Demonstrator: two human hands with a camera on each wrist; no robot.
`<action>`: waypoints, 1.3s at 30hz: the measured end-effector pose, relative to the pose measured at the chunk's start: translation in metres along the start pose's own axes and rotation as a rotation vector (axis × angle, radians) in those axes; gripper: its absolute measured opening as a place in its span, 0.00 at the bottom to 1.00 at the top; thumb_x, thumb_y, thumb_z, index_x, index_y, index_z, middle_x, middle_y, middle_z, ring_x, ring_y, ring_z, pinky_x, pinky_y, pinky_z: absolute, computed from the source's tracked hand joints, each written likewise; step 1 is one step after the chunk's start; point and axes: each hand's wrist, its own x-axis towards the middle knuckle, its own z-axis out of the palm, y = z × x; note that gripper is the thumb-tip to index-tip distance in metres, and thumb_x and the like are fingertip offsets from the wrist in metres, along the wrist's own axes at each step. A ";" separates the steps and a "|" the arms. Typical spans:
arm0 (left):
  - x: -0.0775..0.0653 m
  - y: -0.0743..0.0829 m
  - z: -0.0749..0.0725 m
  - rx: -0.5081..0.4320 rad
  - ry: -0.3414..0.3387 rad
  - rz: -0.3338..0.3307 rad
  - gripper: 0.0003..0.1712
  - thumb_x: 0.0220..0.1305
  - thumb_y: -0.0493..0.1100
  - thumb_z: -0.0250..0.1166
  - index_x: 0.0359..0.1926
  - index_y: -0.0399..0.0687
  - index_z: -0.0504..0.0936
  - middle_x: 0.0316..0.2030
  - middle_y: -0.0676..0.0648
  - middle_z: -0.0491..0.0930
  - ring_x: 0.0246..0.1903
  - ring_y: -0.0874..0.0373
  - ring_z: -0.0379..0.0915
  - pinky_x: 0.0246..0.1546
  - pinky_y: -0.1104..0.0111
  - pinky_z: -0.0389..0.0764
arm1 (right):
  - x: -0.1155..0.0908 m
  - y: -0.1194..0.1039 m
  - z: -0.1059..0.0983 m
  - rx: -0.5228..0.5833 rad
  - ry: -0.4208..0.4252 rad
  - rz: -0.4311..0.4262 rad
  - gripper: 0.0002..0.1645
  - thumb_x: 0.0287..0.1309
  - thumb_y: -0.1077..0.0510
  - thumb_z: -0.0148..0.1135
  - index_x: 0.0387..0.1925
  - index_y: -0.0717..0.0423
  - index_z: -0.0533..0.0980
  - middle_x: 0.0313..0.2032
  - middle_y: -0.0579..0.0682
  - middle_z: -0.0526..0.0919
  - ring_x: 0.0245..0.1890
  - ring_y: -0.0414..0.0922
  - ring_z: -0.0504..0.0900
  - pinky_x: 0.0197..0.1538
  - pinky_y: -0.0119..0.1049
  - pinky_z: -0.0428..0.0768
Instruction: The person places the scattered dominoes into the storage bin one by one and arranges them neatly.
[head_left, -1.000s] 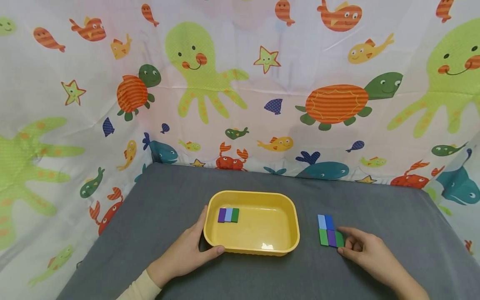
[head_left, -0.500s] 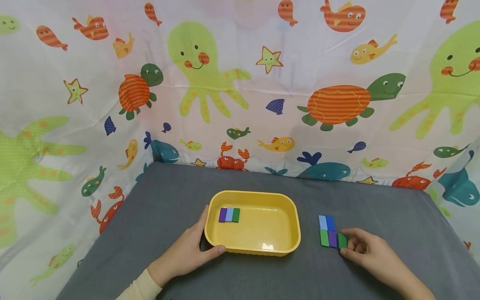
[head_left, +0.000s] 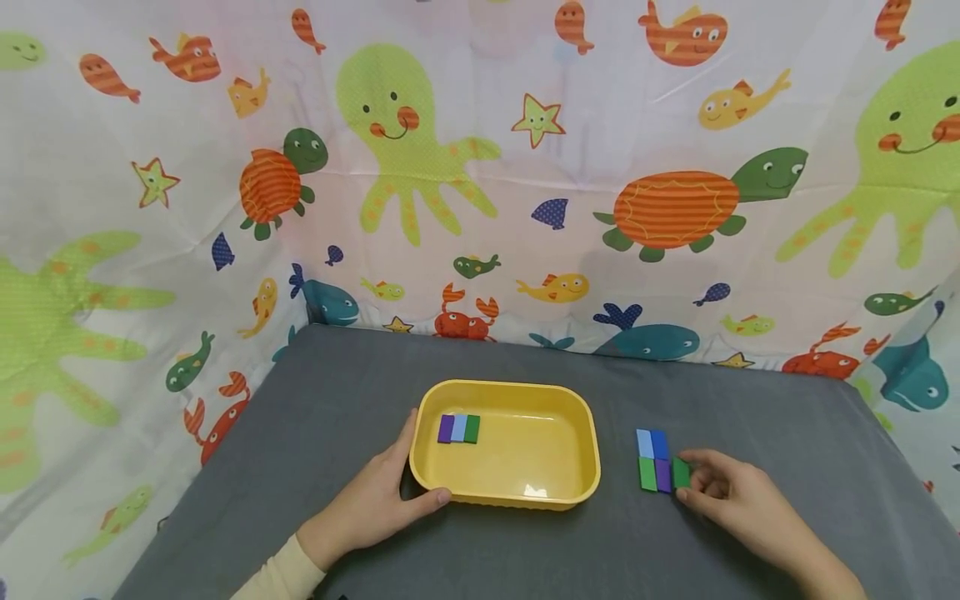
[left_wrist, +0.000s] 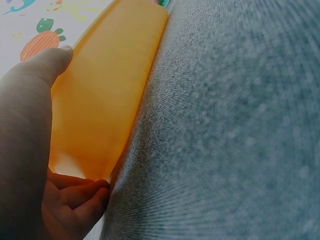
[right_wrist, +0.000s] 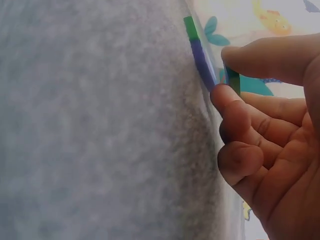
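My left hand (head_left: 375, 504) grips the near-left corner of a yellow plastic tray (head_left: 540, 454), thumb over the near rim and fingers at the left wall. Inside the tray lie a purple tile (head_left: 446, 428), a light blue tile (head_left: 459, 428) and a green tile (head_left: 472, 428), side by side. Right of the tray, my right hand (head_left: 738, 504) pinches another green tile (head_left: 680, 472) between thumb and index finger. Just left of it, a light blue tile (head_left: 644, 443), dark blue tile (head_left: 660, 444), lighter green tile (head_left: 647, 473) and purple tile (head_left: 663, 476) form a block.
A dark grey cloth (head_left: 525, 558) covers the table. Behind and at both sides hangs a white curtain (head_left: 510, 225) printed with sea animals, meeting the table's back edge.
The green tile in my right hand stood against the purple tile and is now slightly apart from it. My left hand has stayed on the tray.
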 end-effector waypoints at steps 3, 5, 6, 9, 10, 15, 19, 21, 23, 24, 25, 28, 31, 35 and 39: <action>0.001 -0.001 0.002 -0.001 0.001 0.018 0.76 0.61 0.79 0.72 0.90 0.55 0.35 0.86 0.49 0.54 0.82 0.46 0.58 0.75 0.41 0.68 | 0.000 -0.002 0.000 -0.020 0.026 0.001 0.33 0.69 0.51 0.77 0.67 0.64 0.78 0.34 0.47 0.82 0.27 0.42 0.79 0.31 0.35 0.77; 0.002 -0.002 0.002 -0.003 0.000 0.030 0.76 0.61 0.79 0.71 0.90 0.54 0.36 0.86 0.49 0.54 0.82 0.47 0.58 0.76 0.42 0.68 | 0.000 -0.004 -0.001 -0.037 0.051 -0.006 0.34 0.69 0.50 0.77 0.67 0.63 0.78 0.34 0.47 0.83 0.27 0.42 0.79 0.31 0.35 0.78; 0.002 -0.002 0.002 -0.003 0.002 0.037 0.76 0.61 0.80 0.71 0.90 0.54 0.36 0.86 0.49 0.54 0.82 0.47 0.58 0.76 0.42 0.68 | -0.001 -0.005 -0.001 -0.045 0.067 -0.011 0.34 0.68 0.50 0.78 0.67 0.63 0.78 0.34 0.47 0.83 0.27 0.42 0.79 0.31 0.35 0.78; 0.003 -0.001 0.001 -0.002 -0.001 0.044 0.76 0.62 0.79 0.71 0.90 0.53 0.36 0.85 0.49 0.55 0.81 0.48 0.59 0.76 0.43 0.68 | -0.002 -0.010 -0.001 -0.049 0.111 -0.040 0.34 0.67 0.51 0.79 0.67 0.63 0.79 0.34 0.47 0.83 0.27 0.41 0.79 0.30 0.34 0.78; 0.003 -0.001 0.001 0.001 -0.003 0.042 0.76 0.62 0.79 0.71 0.90 0.53 0.36 0.85 0.49 0.55 0.81 0.48 0.58 0.76 0.43 0.68 | -0.002 -0.012 -0.001 -0.050 0.125 -0.046 0.34 0.67 0.51 0.79 0.67 0.63 0.79 0.34 0.47 0.83 0.27 0.41 0.79 0.30 0.34 0.78; 0.002 -0.001 0.001 0.015 -0.015 0.033 0.75 0.62 0.79 0.71 0.90 0.52 0.37 0.85 0.48 0.56 0.81 0.47 0.59 0.76 0.42 0.68 | -0.002 -0.020 0.003 -0.057 0.182 -0.064 0.34 0.66 0.52 0.80 0.67 0.62 0.79 0.36 0.46 0.84 0.28 0.40 0.79 0.30 0.34 0.77; 0.002 -0.001 0.002 0.005 -0.031 0.034 0.74 0.64 0.77 0.72 0.90 0.53 0.36 0.85 0.48 0.55 0.81 0.47 0.59 0.76 0.42 0.67 | -0.001 -0.026 0.007 -0.061 0.183 -0.062 0.35 0.66 0.50 0.80 0.68 0.61 0.79 0.36 0.46 0.84 0.28 0.40 0.78 0.29 0.33 0.76; 0.002 -0.001 0.001 -0.003 -0.030 0.038 0.74 0.64 0.76 0.72 0.90 0.53 0.36 0.85 0.48 0.55 0.82 0.47 0.58 0.76 0.42 0.66 | 0.001 -0.030 0.008 -0.058 0.186 -0.079 0.34 0.66 0.51 0.80 0.67 0.61 0.79 0.36 0.46 0.84 0.29 0.40 0.78 0.29 0.33 0.77; 0.002 -0.001 0.000 -0.003 -0.020 0.041 0.75 0.63 0.77 0.72 0.90 0.53 0.36 0.85 0.48 0.55 0.82 0.48 0.58 0.76 0.43 0.67 | 0.005 -0.036 0.008 -0.054 0.198 -0.112 0.33 0.66 0.51 0.80 0.67 0.60 0.79 0.37 0.46 0.85 0.29 0.40 0.79 0.30 0.33 0.78; 0.002 -0.001 0.000 -0.002 -0.013 0.041 0.75 0.63 0.77 0.72 0.90 0.52 0.37 0.85 0.48 0.55 0.82 0.48 0.58 0.76 0.43 0.67 | 0.007 -0.040 0.008 -0.052 0.203 -0.130 0.33 0.67 0.51 0.80 0.67 0.59 0.80 0.37 0.46 0.85 0.30 0.40 0.80 0.30 0.34 0.79; 0.002 -0.001 -0.001 0.000 -0.006 0.041 0.75 0.62 0.78 0.72 0.90 0.52 0.37 0.85 0.48 0.55 0.82 0.48 0.58 0.76 0.43 0.67 | 0.009 -0.044 0.007 -0.050 0.210 -0.149 0.32 0.67 0.51 0.79 0.67 0.59 0.80 0.37 0.46 0.85 0.30 0.40 0.80 0.31 0.34 0.80; 0.002 -0.001 -0.002 0.001 0.002 0.037 0.75 0.62 0.79 0.71 0.90 0.52 0.37 0.85 0.48 0.56 0.81 0.47 0.59 0.75 0.43 0.68 | 0.014 -0.056 0.007 -0.036 0.222 -0.199 0.31 0.67 0.52 0.79 0.67 0.57 0.80 0.38 0.46 0.86 0.31 0.40 0.82 0.31 0.34 0.81; 0.000 -0.001 -0.003 -0.006 -0.006 0.029 0.75 0.63 0.78 0.72 0.90 0.53 0.36 0.85 0.47 0.55 0.81 0.47 0.59 0.75 0.42 0.68 | 0.020 -0.067 0.008 -0.017 0.223 -0.236 0.31 0.68 0.53 0.78 0.67 0.57 0.80 0.39 0.47 0.86 0.31 0.40 0.82 0.30 0.35 0.81; -0.001 -0.002 -0.002 -0.011 -0.013 0.014 0.74 0.63 0.77 0.72 0.90 0.55 0.36 0.85 0.48 0.55 0.81 0.46 0.59 0.75 0.42 0.68 | 0.029 -0.080 0.011 0.004 0.210 -0.276 0.30 0.68 0.54 0.78 0.67 0.57 0.80 0.39 0.46 0.85 0.31 0.41 0.82 0.30 0.35 0.81; -0.001 -0.002 -0.002 -0.011 -0.006 0.022 0.74 0.64 0.76 0.72 0.90 0.54 0.37 0.85 0.48 0.55 0.81 0.46 0.59 0.75 0.41 0.68 | 0.039 -0.091 0.014 0.008 0.199 -0.307 0.31 0.70 0.52 0.77 0.68 0.56 0.80 0.39 0.46 0.85 0.32 0.42 0.82 0.32 0.35 0.82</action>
